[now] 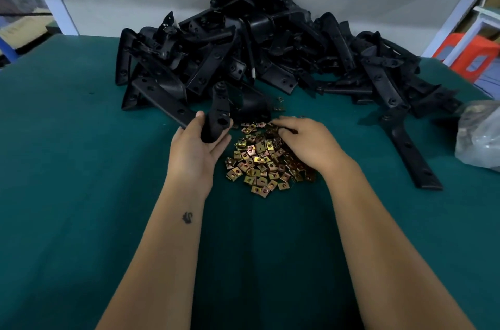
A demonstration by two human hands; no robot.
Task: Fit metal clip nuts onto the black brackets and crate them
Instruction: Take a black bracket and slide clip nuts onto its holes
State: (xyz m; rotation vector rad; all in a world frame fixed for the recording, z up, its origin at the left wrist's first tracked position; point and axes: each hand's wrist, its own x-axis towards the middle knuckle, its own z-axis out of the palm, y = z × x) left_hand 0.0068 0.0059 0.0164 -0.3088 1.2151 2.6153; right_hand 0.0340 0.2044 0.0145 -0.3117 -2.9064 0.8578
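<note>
On the green-covered desk (67, 140), the left hand (194, 148) holds one long black plastic bracket (219, 113) upright, its fingers (221, 147) and thumb curled round the lower end, just in front of the big heap of matching black brackets (257, 53) piled against the back wall. Just right of it lies a spread of small square brass-coloured metal clip nuts (257, 162), and the right hand (305, 143) rests on that spread's far side with fingers bent down among the nuts, though whether they pinch one cannot be told. Farther right, a single black bracket (408, 151) lies flat, and a crumpled clear plastic bag (479, 135) sits at the desk's edge.
</note>
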